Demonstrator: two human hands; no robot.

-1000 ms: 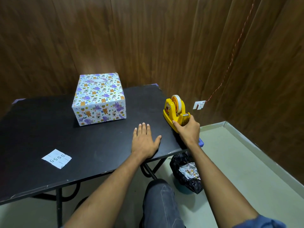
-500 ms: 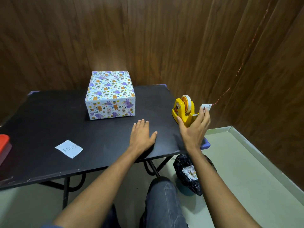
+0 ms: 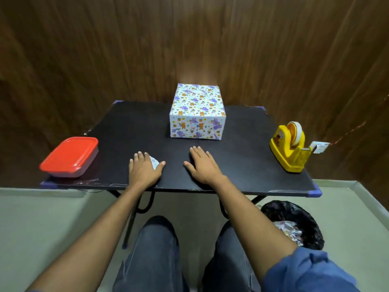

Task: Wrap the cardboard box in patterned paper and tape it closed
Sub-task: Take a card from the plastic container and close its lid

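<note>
The box (image 3: 197, 112), covered in white paper with purple and orange animal prints, stands at the back middle of the black table (image 3: 242, 131). A yellow tape dispenser (image 3: 289, 148) with a roll of tape sits at the table's right edge. My left hand (image 3: 145, 169) lies flat on the table near the front edge, covering most of a small white paper slip (image 3: 154, 161). My right hand (image 3: 203, 165) lies flat beside it, fingers straight, a short way in front of the box. Neither hand holds anything.
A container with a red lid (image 3: 70, 157) sits at the table's front left corner. A black-lined bin (image 3: 294, 224) with paper scraps stands on the floor under the right side. Wooden wall panels close off the back and right. My knees are under the table's front edge.
My right hand left the tape dispenser and came down flat on the table. My left hand now covers the white slip. The view swung left, bringing the red-lidded container into sight.
</note>
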